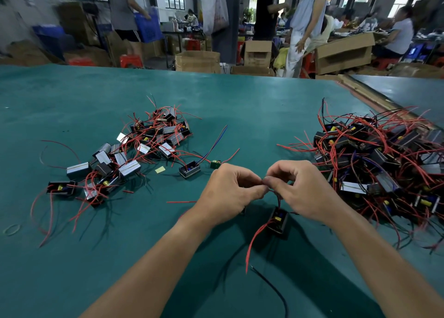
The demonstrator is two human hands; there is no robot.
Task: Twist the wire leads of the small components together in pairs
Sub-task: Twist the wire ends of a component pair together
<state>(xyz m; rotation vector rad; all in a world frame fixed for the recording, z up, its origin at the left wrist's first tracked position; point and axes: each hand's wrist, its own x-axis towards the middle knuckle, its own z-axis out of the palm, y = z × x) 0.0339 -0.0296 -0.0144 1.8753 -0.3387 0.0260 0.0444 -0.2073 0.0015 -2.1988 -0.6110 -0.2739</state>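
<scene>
Your two hands meet over the middle of a green table [240,96], nearer your edge. The fingers of your left hand [230,192] are curled, thumb and forefinger pinched on thin wire leads [272,191]. Your right hand [305,192] mirrors it, its fingers curled and pinching the same leads, fingertips of both hands touching. The leads drop from the pinch to a small black boxed component [279,220] just below and between your wrists. Its long axis runs away from you, far end towards your fingers, and its open face with a yellow part faces up. Whether it rests on the table or hangs just above cannot be told. A red lead [253,242] leaves the component and curves towards you; a black lead [271,287] lies nearer you still.

To your left sits a loose pile of components [134,149] tangled in red wire. A single component [189,170] and a small green circuit board [215,164] lie between that pile and your left hand. To your right is a bigger, denser pile [384,163].
</scene>
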